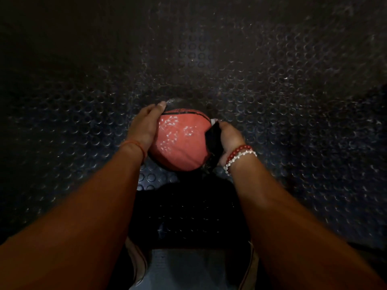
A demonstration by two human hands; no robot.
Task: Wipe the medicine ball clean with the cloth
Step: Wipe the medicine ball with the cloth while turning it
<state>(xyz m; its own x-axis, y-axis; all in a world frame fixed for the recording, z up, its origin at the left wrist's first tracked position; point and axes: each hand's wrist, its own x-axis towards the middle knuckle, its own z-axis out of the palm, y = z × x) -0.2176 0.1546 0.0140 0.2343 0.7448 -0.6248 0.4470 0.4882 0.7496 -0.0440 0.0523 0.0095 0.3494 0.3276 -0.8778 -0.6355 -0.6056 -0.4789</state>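
Head view looks down on a red medicine ball (180,141) resting on a dark rubber floor mat (272,91) with round studs. Bare mat runs out from the ball to the left, right and far side, and the edges of the view fade into darkness. A black stripe curves over the ball's far top, and pale specks dot its red face. The left hand (144,124) lies flat on the ball's left side, fingers straight and pressed together. The right hand (229,137) curls round a dark cloth (212,141), holding it against the ball's right side. Beaded bracelets (240,154) circle the right wrist.
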